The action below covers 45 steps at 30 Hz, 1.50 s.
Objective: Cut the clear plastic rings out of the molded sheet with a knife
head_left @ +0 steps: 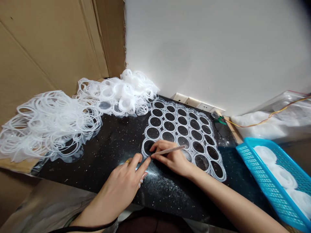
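Observation:
A translucent sheet [176,126] with rows of round openings lies flat on the black speckled tabletop [116,136]. At the sheet's near left corner, my right hand [170,155] pinches a slim, pale, pen-like tool [171,149], its tip at the edge of the corner ring. Just left of that tip, my left hand [130,174] rests with its fingertips on the sheet's edge. Something small and white shows under its curled fingers, too hidden to make out.
Heaps of white plastic rings [55,119] fill the left and back of the table. A blue basket [264,184] at the right holds round white pieces. Wall sockets [193,102], a wire [274,113] and plastic bags [262,126] are behind.

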Available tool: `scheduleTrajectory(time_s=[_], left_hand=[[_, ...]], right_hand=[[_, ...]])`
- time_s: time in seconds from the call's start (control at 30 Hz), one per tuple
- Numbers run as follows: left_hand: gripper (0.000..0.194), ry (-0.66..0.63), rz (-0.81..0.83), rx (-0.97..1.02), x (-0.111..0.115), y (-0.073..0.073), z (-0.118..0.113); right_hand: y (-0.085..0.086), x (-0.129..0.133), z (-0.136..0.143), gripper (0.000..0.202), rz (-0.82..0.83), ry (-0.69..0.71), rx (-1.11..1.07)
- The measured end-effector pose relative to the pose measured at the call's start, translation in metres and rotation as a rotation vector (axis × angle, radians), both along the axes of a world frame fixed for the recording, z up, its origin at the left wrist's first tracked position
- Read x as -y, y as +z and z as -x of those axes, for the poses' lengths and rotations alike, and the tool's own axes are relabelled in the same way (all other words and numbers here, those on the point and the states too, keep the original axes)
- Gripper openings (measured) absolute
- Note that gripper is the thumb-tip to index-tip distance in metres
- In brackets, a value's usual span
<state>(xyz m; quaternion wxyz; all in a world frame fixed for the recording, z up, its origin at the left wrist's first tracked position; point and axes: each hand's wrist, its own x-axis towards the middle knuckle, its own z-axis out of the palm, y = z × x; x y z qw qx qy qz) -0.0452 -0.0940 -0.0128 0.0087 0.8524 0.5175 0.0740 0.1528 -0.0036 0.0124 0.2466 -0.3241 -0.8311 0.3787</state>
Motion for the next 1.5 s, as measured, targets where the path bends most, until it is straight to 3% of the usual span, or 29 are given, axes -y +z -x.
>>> scheduleTrajectory(time_s=[0.2, 0.37, 0.77, 0.9, 1.03, 1.2, 1.3, 1.4, 1.47, 1.5], left_hand=[[0.043, 0.016, -0.001, -0.019, 0.001, -0.003, -0.001], [0.044, 0.011, -0.012, 0.017, 0.004, -0.007, 0.000], [0.051, 0.010, 0.017, 0.051, 0.006, -0.005, 0.002], [0.051, 0.012, 0.033, 0.057, 0.007, -0.004, 0.002], [0.052, 0.029, 0.043, 0.073, 0.007, -0.002, 0.002], [0.031, 0.009, 0.141, 0.320, 0.000, 0.013, 0.007], [0.020, 0.061, 0.097, 0.529, -0.016, 0.028, 0.010], [0.033, 0.152, 0.008, 0.656, -0.045, 0.040, 0.011], [0.042, 0.111, 0.079, 0.685, -0.067, 0.043, 0.011], [0.037, 0.078, 0.156, 0.694, -0.077, 0.042, 0.010]], right_hand=[[-0.010, 0.001, -0.005, 0.019, -0.328, 0.082, 0.158], [-0.012, -0.013, -0.008, 0.022, -0.420, 0.040, 0.218], [0.043, -0.086, -0.005, 0.024, -0.719, -0.165, 0.378], [0.050, -0.100, -0.009, 0.021, -0.734, -0.207, 0.344], [0.055, -0.097, -0.009, 0.020, -0.690, -0.233, 0.236], [0.056, -0.069, 0.001, 0.012, -0.369, 0.014, 0.101], [0.049, -0.054, 0.007, 0.008, -0.246, 0.126, 0.134], [0.042, -0.049, 0.010, 0.007, -0.235, 0.149, 0.126], [0.040, -0.048, 0.011, 0.010, -0.248, 0.145, 0.105], [0.040, -0.048, 0.011, 0.011, -0.259, 0.138, 0.091]])
